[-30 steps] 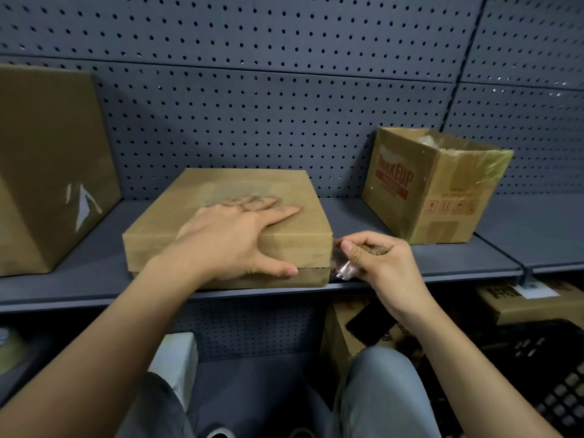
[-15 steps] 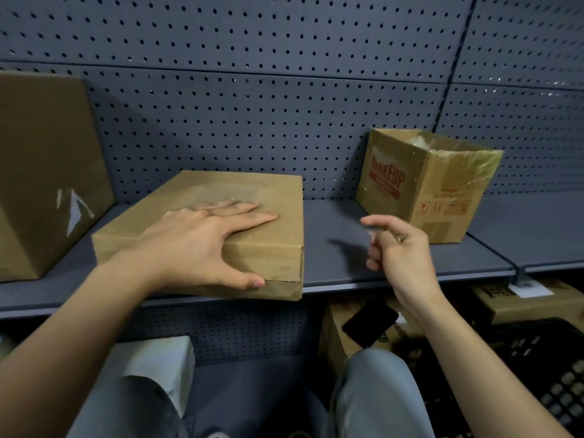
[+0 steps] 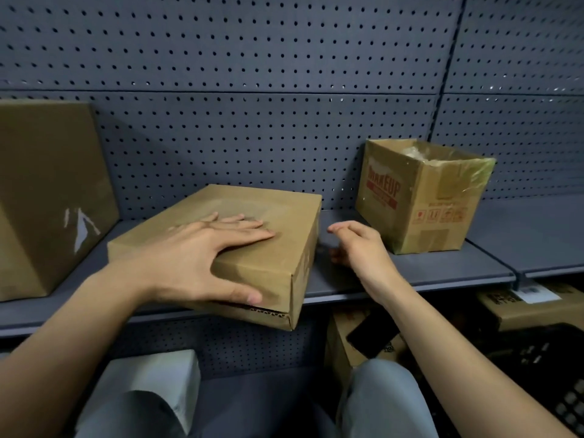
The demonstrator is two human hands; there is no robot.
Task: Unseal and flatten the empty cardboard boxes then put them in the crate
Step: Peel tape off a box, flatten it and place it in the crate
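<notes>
Noted shallow cardboard box (image 3: 278,213) closed on grey shelf (image 3: 442,267), near corner overhanging front edge. Found L hand (image 3: 202,257) spread flat on top, fingers straight, thumb against front side. Found R hand (image 3: 360,248) just beside box's rt end, loosely curled, holding nothing.

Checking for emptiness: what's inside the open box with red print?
Crumpled clear plastic shows at the top of the box. Anything beneath it is hidden by the walls.
</notes>
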